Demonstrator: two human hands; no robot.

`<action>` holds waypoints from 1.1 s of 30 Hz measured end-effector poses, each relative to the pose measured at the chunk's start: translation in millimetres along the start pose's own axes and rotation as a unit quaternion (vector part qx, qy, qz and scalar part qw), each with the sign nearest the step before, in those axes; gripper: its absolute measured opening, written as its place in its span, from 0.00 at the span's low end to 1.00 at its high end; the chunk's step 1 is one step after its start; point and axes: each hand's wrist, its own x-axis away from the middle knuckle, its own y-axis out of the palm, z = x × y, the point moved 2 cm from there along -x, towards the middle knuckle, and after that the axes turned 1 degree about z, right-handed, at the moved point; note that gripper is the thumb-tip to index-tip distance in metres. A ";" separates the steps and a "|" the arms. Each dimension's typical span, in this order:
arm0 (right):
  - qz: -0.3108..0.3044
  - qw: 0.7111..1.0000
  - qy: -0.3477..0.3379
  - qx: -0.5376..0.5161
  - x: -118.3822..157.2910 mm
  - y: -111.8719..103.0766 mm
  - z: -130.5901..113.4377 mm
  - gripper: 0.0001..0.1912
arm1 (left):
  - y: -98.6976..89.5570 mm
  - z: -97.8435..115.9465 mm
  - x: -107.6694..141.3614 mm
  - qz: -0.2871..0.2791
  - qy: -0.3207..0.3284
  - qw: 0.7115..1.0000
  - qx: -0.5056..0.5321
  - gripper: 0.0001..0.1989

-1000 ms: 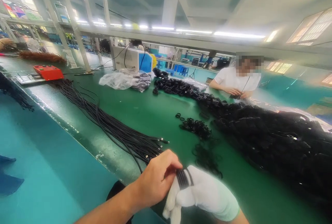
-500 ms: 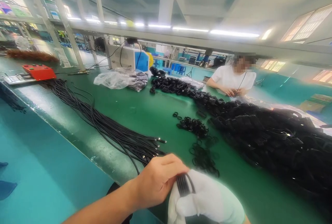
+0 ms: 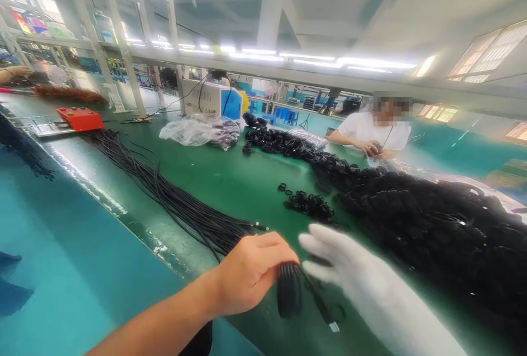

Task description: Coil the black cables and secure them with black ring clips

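My bare left hand (image 3: 251, 273) is closed around the top of a coiled black USB cable (image 3: 289, 293). From the coil one cable end with a metal plug (image 3: 333, 326) hangs down to the right. My right hand (image 3: 341, 262), in a white glove, is just right of the coil with its fingers apart and nothing seen in them. A long bundle of straight black cables (image 3: 181, 202) lies behind my left hand, its plug ends close to my knuckles. Beyond my right fingertips lies a small heap of black rings (image 3: 310, 205).
A large pile of coiled black cables (image 3: 432, 229) covers the right of the green table (image 3: 197, 166). A red device (image 3: 82, 118) stands at the far left end of the bundle. Clear plastic bags (image 3: 189, 131) lie near a white-and-blue machine (image 3: 212, 99). A co-worker (image 3: 373, 131) sits across the table.
My right hand has let go of the coil and moved right and up, its fingers opening. The coil and its loose plug end now show below my left hand. The view has shifted slightly.
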 end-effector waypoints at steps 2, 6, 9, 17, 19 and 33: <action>-0.034 0.999 0.006 0.012 -5.5 11.3 -2.8 0.34 | 1.1 -0.1 -2.9 -0.014 -0.020 1.000 -0.012 0.16; -0.096 0.995 0.019 0.008 -20.3 39.1 -0.8 0.33 | 5.6 -2.7 -7.0 0.000 -0.059 0.998 -0.008 0.17; -0.095 0.995 0.031 -0.016 -29.1 44.8 8.8 0.29 | 8.3 -4.8 -10.4 0.018 -0.091 0.996 -0.005 0.17; -0.145 0.964 0.076 -0.208 -38.2 31.0 37.4 0.22 | 7.8 -16.2 -23.4 0.030 -0.264 0.964 0.016 0.09; -0.138 0.965 0.083 -0.208 -40.3 30.5 41.3 0.21 | 10.4 -20.6 -25.2 0.026 -0.282 0.959 0.010 0.06; -0.122 0.977 0.101 -0.141 -41.9 45.0 42.8 0.12 | 25.0 -35.7 -21.3 0.036 -0.367 0.928 -0.043 0.02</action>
